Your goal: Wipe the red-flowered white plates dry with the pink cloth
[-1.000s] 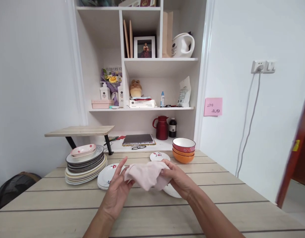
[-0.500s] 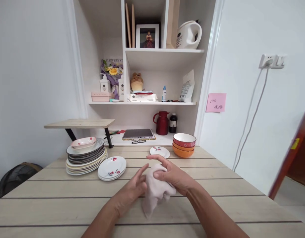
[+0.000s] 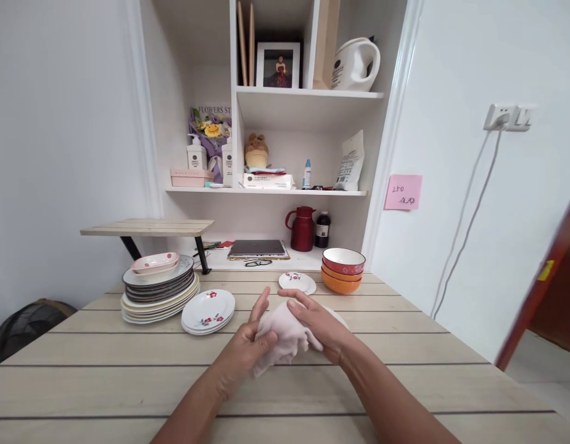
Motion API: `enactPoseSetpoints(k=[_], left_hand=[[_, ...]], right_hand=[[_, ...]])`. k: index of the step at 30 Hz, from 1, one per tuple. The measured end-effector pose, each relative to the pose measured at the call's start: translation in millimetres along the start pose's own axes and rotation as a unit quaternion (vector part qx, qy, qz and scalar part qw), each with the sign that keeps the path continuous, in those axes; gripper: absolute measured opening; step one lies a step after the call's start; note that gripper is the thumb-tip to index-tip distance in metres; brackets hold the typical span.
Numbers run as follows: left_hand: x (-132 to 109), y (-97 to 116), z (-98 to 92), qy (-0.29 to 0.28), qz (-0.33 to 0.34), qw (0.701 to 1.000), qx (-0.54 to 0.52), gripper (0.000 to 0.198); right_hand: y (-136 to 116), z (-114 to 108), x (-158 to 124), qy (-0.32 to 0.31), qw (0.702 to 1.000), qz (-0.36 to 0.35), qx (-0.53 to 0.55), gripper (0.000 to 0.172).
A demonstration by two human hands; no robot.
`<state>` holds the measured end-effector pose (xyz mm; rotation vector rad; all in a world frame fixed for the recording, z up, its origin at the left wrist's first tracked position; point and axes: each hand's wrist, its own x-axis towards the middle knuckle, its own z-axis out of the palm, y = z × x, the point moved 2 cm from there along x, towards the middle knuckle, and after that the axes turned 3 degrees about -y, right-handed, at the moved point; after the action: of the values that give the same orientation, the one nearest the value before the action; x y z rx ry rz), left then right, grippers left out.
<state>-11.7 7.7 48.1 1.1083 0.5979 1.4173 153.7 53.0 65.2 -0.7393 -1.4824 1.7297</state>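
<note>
A crumpled white cloth [image 3: 287,336] is bunched between my two hands above the table. My left hand [image 3: 250,339] grips its left side, thumb laid over the fabric and index finger pointing up. On the right side, my right hand [image 3: 315,317] pinches it with the thumb on top and the fingers stretched over the far side. A pale rim, perhaps of a plate [image 3: 337,317], shows beyond my right hand; most of it is hidden. Farther back lies a small white plate [image 3: 297,283] with red flowers.
Several stacked plates [image 3: 160,299] stand at the left, topped by an oval pink-rimmed dish [image 3: 155,263]. Closer in is a short stack of flowered plates [image 3: 208,310]. Stacked bowls [image 3: 343,271] stand at the back right. A small raised shelf [image 3: 148,228] overhangs the back left.
My left hand has closed onto the cloth and moved up. The cloth is gathered higher and spread between both hands. A pale rim now shows beyond my right hand.
</note>
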Motion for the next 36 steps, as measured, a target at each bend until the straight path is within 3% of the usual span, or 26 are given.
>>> enactPoseSetpoints(k=[3, 7, 9, 13, 17, 21, 23, 27, 30, 34, 36], left_hand=[[1, 2, 0.8, -0.004, 0.010, 0.999, 0.042, 0.044], [6, 0, -1.3, 0.004, -0.014, 1.000, 0.012, 0.050], [9, -1, -5.0, 0.039, -0.003, 0.999, 0.011, 0.049], [13, -4, -10.6, 0.067, 0.000, 0.996, 0.055, 0.046], [14, -11, -10.6, 0.021, 0.002, 0.989, 0.146, 0.037], [14, -18, -7.3, 0.011, 0.039, 0.973, 0.227, 0.026], [12, -18, -3.3, 0.002, 0.017, 0.976, 0.216, 0.033], [8, -9, 2.5, -0.014, -0.020, 0.989, 0.143, 0.056], [7, -5, 0.0, -0.013, -0.014, 0.989, 0.145, 0.057], [9, -10, -3.8, -0.019, -0.011, 0.984, 0.176, 0.054], [9, -12, -3.1, -0.011, -0.011, 0.983, 0.185, 0.059]], right_hand=[[11, 9, 4, 0.016, 0.998, 0.009, -0.054, 0.045], [11, 8, 8, 0.153, 0.964, -0.142, -0.166, 0.041], [8, 5, 9, 0.179, 0.957, -0.166, -0.156, 0.039], [6, 8, 5, 0.075, 0.994, -0.075, 0.004, 0.051], [8, 18, 0, 0.045, 0.997, -0.055, -0.017, 0.060], [16, 19, 5, 0.037, 0.998, -0.043, -0.011, 0.040], [20, 13, 10, 0.053, 0.997, -0.044, 0.036, 0.036], [23, -3, 17, 0.087, 0.987, -0.047, 0.129, 0.046], [22, -7, 17, 0.098, 0.982, -0.039, 0.159, 0.049], [22, 2, 12, 0.029, 0.986, -0.016, 0.164, 0.066], [22, 7, 11, -0.004, 0.988, -0.014, 0.153, 0.066]])
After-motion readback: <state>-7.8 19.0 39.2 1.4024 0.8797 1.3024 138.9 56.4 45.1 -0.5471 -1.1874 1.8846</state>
